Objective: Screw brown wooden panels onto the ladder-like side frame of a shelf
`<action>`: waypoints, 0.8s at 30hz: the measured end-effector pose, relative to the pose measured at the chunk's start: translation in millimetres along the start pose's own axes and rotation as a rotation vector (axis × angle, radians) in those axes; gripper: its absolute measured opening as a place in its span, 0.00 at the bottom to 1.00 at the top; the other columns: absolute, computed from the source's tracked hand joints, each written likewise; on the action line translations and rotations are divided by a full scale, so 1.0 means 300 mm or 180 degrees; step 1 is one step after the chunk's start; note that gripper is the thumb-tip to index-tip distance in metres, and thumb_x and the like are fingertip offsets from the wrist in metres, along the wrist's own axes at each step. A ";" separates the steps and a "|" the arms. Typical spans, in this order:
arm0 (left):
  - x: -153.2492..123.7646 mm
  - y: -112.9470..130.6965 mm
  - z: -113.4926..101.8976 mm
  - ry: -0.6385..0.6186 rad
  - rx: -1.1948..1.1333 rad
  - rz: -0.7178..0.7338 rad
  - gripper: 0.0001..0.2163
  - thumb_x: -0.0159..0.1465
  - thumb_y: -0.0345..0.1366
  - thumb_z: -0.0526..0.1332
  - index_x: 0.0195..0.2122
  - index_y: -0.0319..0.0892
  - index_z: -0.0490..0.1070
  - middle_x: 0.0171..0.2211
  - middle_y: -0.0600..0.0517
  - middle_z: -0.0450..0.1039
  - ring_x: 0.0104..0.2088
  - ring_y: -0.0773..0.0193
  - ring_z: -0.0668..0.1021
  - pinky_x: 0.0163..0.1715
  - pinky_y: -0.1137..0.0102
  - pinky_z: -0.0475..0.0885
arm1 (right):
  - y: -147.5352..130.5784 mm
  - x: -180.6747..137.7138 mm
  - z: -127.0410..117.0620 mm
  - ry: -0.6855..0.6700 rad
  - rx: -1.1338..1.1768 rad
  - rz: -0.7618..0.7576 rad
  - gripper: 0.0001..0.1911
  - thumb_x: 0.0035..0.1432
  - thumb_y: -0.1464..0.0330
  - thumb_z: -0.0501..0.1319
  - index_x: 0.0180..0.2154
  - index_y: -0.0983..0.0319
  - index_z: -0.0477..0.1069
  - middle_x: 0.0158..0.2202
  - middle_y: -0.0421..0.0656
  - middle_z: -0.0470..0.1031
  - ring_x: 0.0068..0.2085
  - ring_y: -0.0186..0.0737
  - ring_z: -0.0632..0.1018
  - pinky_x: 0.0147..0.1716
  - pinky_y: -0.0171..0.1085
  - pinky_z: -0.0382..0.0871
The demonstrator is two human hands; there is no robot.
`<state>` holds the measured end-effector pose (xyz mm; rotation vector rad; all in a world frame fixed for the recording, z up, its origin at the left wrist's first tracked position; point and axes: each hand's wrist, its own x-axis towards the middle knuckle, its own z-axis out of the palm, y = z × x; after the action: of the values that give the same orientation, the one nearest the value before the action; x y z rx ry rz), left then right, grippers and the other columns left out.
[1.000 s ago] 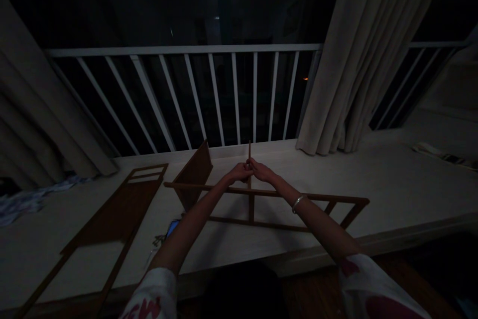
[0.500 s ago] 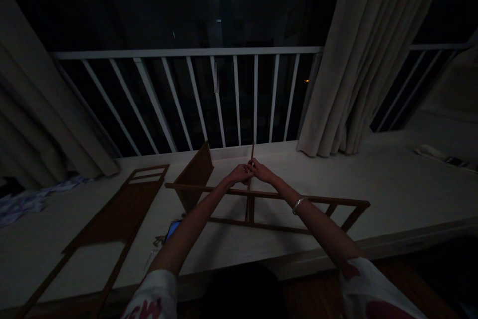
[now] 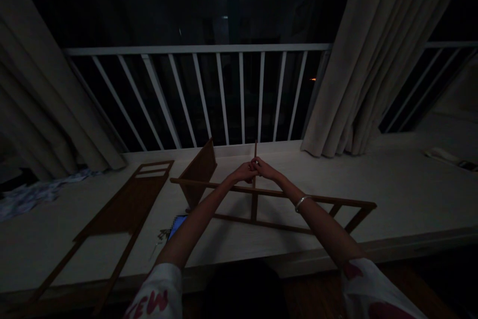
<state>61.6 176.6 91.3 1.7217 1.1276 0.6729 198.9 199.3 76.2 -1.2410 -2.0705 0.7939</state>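
Note:
A brown wooden frame (image 3: 328, 199) lies on its side on the pale ledge, with a solid wooden panel (image 3: 199, 163) standing up at its left end. From its middle, a thin wooden bar (image 3: 256, 149) points away from me. My left hand (image 3: 243, 173) is closed around this bar. Right against it, my right hand (image 3: 264, 168) has its fingers pinched together at the same bar; whatever small thing lies between them is hidden by the fingers and the dim light.
Another wooden frame with a panel (image 3: 119, 204) lies flat on the left. Some small metal parts (image 3: 163, 234) and a blue-faced object (image 3: 177, 224) lie beside my left forearm. White railing (image 3: 197, 49) and curtains (image 3: 336, 85) border the ledge (image 3: 403, 179) at the back.
The view has shifted slightly, so everything sits a little further right. Both hands stay together at the wooden bar, with only a slight change in the fingers.

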 end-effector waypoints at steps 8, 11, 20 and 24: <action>-0.047 0.028 -0.019 -0.0331 0.0139 0.0011 0.15 0.49 0.41 0.62 0.33 0.37 0.64 0.23 0.55 0.67 0.21 0.72 0.72 0.22 0.74 0.69 | 0.003 0.000 -0.005 -0.0037 0.0047 -0.0001 0.12 0.58 0.63 0.45 0.39 0.62 0.61 0.32 0.40 0.70 0.30 0.32 0.70 0.29 0.32 0.65; -0.073 0.030 -0.045 -0.0243 0.0287 0.0087 0.19 0.47 0.41 0.63 0.37 0.38 0.62 0.32 0.51 0.68 0.28 0.70 0.73 0.27 0.73 0.69 | 0.017 0.007 0.000 -0.0107 0.0062 0.0015 0.12 0.59 0.63 0.45 0.39 0.62 0.60 0.30 0.39 0.70 0.27 0.31 0.70 0.27 0.31 0.66; -0.327 0.096 -0.191 0.1932 0.0524 0.1410 0.09 0.58 0.38 0.52 0.37 0.40 0.62 0.33 0.52 0.66 0.33 0.70 0.70 0.33 0.75 0.65 | 0.039 -0.006 0.000 -0.0128 -0.0015 0.0008 0.14 0.59 0.59 0.45 0.40 0.60 0.58 0.29 0.40 0.69 0.24 0.30 0.71 0.22 0.29 0.65; -0.509 -0.057 -0.290 0.3183 0.0342 0.1357 0.10 0.57 0.37 0.54 0.39 0.41 0.60 0.31 0.54 0.64 0.30 0.71 0.69 0.31 0.75 0.66 | 0.048 -0.006 0.008 -0.0041 -0.0201 -0.0050 0.14 0.59 0.59 0.45 0.40 0.60 0.59 0.30 0.42 0.70 0.27 0.33 0.72 0.25 0.30 0.65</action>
<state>-81.2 76.3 118.4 1.7441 1.4497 1.9026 205.6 202.8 63.6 -1.2546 -2.1282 0.7363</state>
